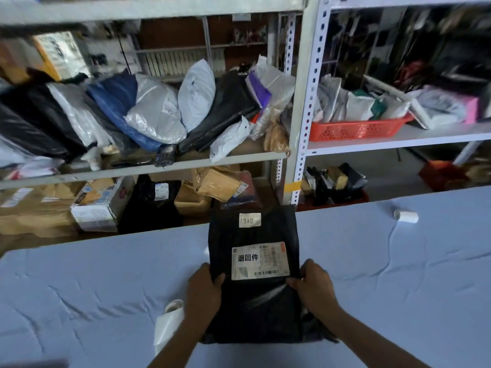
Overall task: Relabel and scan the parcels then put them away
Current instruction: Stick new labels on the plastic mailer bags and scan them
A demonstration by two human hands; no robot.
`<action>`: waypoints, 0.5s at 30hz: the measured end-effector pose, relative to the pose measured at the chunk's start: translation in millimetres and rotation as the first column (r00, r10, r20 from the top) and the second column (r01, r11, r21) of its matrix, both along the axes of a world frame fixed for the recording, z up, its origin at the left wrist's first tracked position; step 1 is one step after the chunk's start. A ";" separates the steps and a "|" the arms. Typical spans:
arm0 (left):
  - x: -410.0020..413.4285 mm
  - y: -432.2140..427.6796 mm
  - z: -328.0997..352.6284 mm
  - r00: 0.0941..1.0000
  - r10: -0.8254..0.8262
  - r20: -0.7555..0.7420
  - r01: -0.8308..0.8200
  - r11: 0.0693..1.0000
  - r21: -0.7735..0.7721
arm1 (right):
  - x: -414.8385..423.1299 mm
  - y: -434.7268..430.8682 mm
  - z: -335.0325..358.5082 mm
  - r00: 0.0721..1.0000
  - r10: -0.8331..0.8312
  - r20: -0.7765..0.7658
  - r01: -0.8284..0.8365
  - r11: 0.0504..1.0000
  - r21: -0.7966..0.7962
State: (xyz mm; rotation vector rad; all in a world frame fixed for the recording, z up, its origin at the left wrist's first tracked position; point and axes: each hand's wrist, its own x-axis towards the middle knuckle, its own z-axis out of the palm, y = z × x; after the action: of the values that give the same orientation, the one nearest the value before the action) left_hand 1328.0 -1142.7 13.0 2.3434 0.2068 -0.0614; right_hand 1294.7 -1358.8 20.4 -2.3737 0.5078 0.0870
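Left hand (204,290) and right hand (313,285) grip the black parcel (252,235) by its left and right edges, thumbs on the upper face, fingers curled beneath. The parcel lies on the table (106,274), its far end reaching the table's rear edge. Beyond the parcel and to its right, a red basket (358,128) on a shelf holds white and grey mailer bags standing on edge. The parcel is a creased black bag carrying a white shipping label (260,260) with barcodes at its middle and a small numbered sticker (249,219) near its far end
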 end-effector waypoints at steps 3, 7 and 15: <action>3.2 -10.4 9.8 1.000 -0.018 0.000 0.018 0.999 0.035 | 1.6 -9.9 7.5 1.000 -0.021 0.020 0.021 1.000 0.005; 5.5 -26.9 21.4 0.997 -0.071 0.002 0.071 0.997 0.033 | -1.9 -23.9 19.2 0.997 -0.067 0.036 0.068 0.998 -0.011; 1.5 -90.6 30.6 0.909 -0.417 0.016 0.417 0.909 -0.024 | -73.6 -60.9 44.7 0.912 -0.407 0.061 0.408 0.913 -0.007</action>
State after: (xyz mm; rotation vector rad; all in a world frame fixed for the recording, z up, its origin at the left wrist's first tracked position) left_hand 1329.5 -1233.3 43.6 2.3217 -0.3043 -0.2591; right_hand 1221.1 -1419.6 65.1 -2.2307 0.9670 -0.1780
